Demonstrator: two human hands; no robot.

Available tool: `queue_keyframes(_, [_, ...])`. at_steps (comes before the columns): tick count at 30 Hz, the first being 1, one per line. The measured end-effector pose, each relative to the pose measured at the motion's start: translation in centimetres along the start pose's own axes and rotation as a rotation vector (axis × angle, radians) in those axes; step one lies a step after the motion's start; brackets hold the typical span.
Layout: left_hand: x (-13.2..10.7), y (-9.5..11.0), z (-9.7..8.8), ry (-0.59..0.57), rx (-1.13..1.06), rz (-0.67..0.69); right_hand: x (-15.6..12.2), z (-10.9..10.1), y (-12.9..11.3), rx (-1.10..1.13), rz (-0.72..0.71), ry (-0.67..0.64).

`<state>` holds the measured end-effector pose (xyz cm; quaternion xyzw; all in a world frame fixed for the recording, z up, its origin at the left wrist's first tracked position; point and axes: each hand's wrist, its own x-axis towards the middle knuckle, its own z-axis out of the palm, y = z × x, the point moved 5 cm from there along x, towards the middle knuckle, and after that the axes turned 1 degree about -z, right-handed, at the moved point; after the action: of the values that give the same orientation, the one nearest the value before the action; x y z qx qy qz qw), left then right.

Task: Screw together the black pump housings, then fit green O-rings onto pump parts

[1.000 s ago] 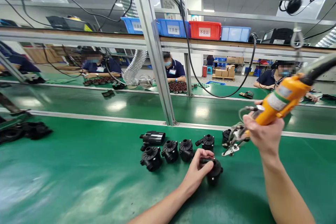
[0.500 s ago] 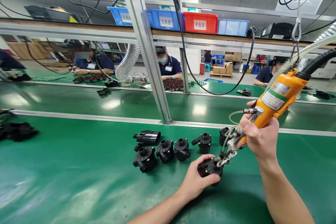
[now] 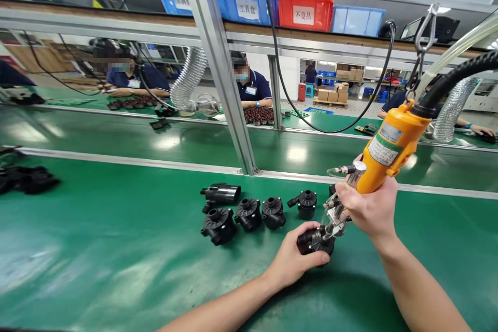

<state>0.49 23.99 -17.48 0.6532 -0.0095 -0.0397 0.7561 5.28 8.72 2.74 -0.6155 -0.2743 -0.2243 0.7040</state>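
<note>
Low on the green bench, my left hand (image 3: 298,251) is closed around a black pump housing (image 3: 322,243) with a round, ribbed top. My right hand (image 3: 371,207) grips an orange electric screwdriver (image 3: 392,140), tilted so that its metal tip end meets the top of that housing. The exact contact point is hidden by the tool's fittings. Just beyond the hands stands another black pump (image 3: 307,203) with a side spout. One more dark part is partly covered by the tool and right hand.
Several black pumps (image 3: 218,225) stand left of my hands, near a lying black cylindrical pump (image 3: 221,193). A metal post (image 3: 218,62) rises behind them. Dark parts (image 3: 29,180) lie far left. A hose (image 3: 462,75) and hook (image 3: 426,31) hang above the screwdriver. Co-workers sit across the bench.
The screwdriver has swung left and stands more upright over the held housing, with my right hand moving along. My left hand keeps its hold. The view has shifted slightly.
</note>
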Motion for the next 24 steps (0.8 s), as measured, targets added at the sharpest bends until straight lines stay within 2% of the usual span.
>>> queue_keyframes(6, [0.0, 0.2, -0.4, -0.002, 0.030, 0.023, -0.4, 0.1, 0.7, -0.008, 0.043, 0.023])
queue_keyframes(10, [0.7, -0.4, 0.5, -0.007, 0.151, 0.099, 0.2, -0.9, 0.7, 0.011, 0.051, 0.069])
queue_keyframes(13, [2.0, -1.1, 2.4, -0.008, 0.432, 0.223, 1.1, -3.8, -0.7, -0.008, -0.068, 0.163])
queue_keyframes(15, [3.3, -0.8, 3.8, -0.026, 0.619, 0.271, 1.3, -7.0, -2.4, -0.052, -0.215, 0.330])
queue_keyframes(17, [5.0, 1.1, 4.8, -0.019, 0.743, 0.363, 1.2, -10.2, -3.9, -0.099, -0.332, 0.491])
queue_keyframes(19, [7.1, 4.5, 5.3, 0.026, 0.847, 0.492, 1.0, -12.7, -4.8, -0.157, -0.369, 0.568])
queue_keyframes(21, [9.5, 7.7, 5.3, 0.078, 0.962, 0.527, 1.0, -14.1, -5.0, -0.180, -0.340, 0.553])
queue_keyframes(24, [12.6, 9.7, 5.6, 0.013, 1.097, 0.410, 1.2, -14.3, -4.4, -0.017, -0.230, 0.427])
